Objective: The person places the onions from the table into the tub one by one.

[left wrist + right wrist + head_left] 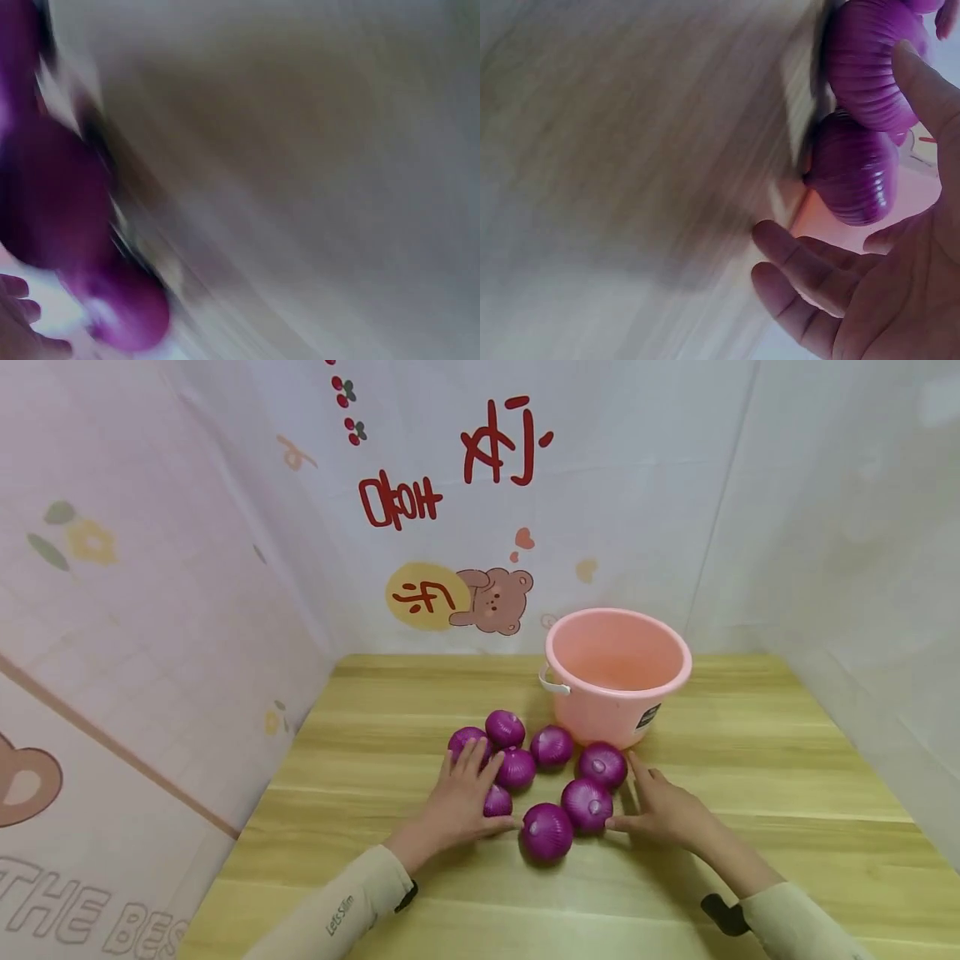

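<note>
Several purple onions (547, 832) lie in a loose cluster on the wooden table. My left hand (459, 806) reaches over the cluster's left side. Its spread fingers overlap the far-left onion (462, 737) in the head view, and the thumb points to the front onion. A small onion (497, 802) shows between that thumb and the fingers. My right hand (667, 810) is at the right side, thumb near one onion (587, 805) and index finger beside another onion (602, 766). In the right wrist view its fingers (802, 300) are spread, holding nothing. Motion blurs the onions (56, 195) in the left wrist view.
A pink bucket (618, 714) with a white handle (553, 682) stands right behind the onions, its mouth facing up. Printed white cloth (637, 485) hangs behind the wooden table (390, 693) and along both sides.
</note>
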The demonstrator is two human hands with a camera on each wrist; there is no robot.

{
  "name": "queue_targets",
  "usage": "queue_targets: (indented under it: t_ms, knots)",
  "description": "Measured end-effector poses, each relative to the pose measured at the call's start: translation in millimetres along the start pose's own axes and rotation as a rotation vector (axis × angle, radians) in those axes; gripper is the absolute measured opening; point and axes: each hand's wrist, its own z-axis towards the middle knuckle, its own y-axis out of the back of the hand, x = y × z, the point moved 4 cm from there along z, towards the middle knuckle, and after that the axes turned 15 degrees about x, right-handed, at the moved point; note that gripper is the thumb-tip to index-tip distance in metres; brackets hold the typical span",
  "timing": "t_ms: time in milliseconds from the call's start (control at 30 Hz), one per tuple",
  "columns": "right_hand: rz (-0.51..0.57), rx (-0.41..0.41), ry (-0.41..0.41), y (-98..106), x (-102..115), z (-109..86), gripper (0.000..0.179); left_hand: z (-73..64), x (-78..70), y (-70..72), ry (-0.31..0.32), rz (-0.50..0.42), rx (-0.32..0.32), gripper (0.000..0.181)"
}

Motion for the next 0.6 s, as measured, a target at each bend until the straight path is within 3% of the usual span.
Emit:
queue_targets:
  t_ms: [133, 233, 433, 600]
  knots:
    - [-0.005, -0.028, -0.007, 8.1, 2.5, 4.0, 0.114, 1.4, -36.2, 4.4, -0.151, 0.137, -0.033, 0.097]
    - [0.020, -0.032, 0.003, 13.9, 5.8, 10.5, 0.108, 7.3, -50.4, 3.4, -0.213, 0.221, -0.046, 0.084]
    - [0.046, -0.035, 0.038, 14.7, 12.7, 18.1, 0.100, 16.6, -50.0, -0.4, -0.173, 0.266, -0.053, 0.067]
    - [0.038, -0.052, 0.033, 11.7, 11.2, 15.8, 0.099, 11.2, -43.1, 2.9, -0.163, 0.198, -0.067, 0.068]
